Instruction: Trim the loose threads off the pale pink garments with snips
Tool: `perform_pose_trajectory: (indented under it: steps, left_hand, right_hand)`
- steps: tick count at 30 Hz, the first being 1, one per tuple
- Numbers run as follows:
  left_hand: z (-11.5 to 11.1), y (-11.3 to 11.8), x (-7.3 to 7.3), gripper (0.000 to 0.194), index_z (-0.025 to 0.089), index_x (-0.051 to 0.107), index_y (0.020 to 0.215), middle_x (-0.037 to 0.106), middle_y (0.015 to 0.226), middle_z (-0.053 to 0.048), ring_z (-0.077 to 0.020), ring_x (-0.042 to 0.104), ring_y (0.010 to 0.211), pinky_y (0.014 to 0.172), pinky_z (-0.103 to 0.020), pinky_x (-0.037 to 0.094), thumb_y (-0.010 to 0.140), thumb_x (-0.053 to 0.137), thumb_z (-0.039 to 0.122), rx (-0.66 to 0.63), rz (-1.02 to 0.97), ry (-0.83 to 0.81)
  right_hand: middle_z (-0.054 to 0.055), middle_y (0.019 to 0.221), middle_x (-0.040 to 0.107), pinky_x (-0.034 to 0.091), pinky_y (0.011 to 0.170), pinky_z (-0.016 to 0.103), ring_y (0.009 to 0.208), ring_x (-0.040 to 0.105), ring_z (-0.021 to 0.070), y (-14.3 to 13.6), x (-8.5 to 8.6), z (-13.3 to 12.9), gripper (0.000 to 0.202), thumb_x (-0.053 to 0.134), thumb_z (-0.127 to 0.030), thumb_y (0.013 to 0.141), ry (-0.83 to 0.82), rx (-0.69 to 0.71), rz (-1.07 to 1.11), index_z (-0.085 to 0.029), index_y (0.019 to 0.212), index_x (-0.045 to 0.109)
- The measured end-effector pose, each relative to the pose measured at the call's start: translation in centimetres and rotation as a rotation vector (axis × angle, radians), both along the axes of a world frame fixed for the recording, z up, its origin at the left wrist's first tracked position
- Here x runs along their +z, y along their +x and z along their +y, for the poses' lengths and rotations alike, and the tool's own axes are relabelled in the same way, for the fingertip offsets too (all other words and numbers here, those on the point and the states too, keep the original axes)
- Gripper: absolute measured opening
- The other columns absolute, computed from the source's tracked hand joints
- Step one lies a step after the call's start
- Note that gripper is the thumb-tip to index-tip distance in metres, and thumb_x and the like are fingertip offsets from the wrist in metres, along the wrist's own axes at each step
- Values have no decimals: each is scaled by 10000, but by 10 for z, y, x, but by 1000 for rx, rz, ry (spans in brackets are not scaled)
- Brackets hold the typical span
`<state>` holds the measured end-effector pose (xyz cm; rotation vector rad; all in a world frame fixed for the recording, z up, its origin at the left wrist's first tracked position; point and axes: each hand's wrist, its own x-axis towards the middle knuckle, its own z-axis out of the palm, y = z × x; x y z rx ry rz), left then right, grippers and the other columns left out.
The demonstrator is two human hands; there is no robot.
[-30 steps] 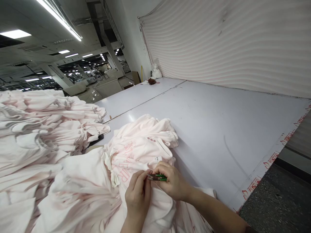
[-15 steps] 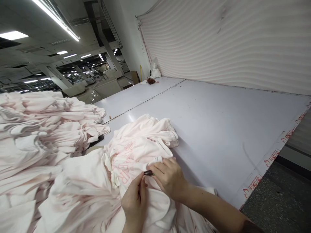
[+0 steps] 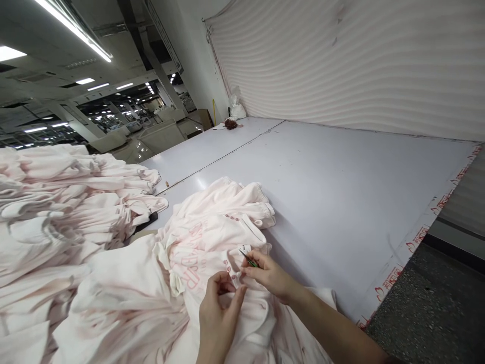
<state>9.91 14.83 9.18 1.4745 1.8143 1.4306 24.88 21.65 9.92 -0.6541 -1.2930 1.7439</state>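
Observation:
My right hand (image 3: 273, 277) is closed on small thread snips (image 3: 250, 260) with dark blades and a bit of green at the handle. The blades point up and to the left, beside a white neck label (image 3: 244, 248). My left hand (image 3: 220, 309) pinches the pale pink garment (image 3: 223, 230) at a placket with several pinkish buttons (image 3: 228, 269). Pink printed lettering runs down the garment to the left of my hands. Part of the cloth between my left fingers is hidden.
Piles of similar pale pink garments (image 3: 71, 202) cover the left side. A smooth pale table (image 3: 341, 202) extends to the right, its edge marked with red-printed tape (image 3: 413, 245). At the far end are a brown tangled bundle (image 3: 230, 124) and a white bag (image 3: 237, 107).
The snips have swung from lying level between both hands to pointing up-left in my right hand. My left hand has moved slightly right, and a buttoned placket now shows above it.

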Motion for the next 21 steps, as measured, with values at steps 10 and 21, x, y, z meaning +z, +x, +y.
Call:
perform_pose_trajectory:
  steps: [10, 21]
  left_hand:
    - [-6, -4, 1, 540, 194, 628, 1040, 706, 909, -36, -154, 653, 854, 763, -241, 512, 599, 848, 414, -115, -637, -201]
    - [-19, -15, 14, 502, 199, 715, 937, 604, 640, 31, -107, 570, 619, 612, -213, 473, 505, 886, 389, -81, -732, -278]
  right_hand:
    - [34, 874, 686, 495, 763, 296, 838, 648, 177, -1, 10, -21, 89, 522, -222, 880, 352, -146, -210, -188, 931, 586]
    - [35, 893, 706, 448, 721, 303, 766, 646, 180, 6, 19, -20, 158, 619, -255, 879, 969, -215, -638, -216, 1001, 711]
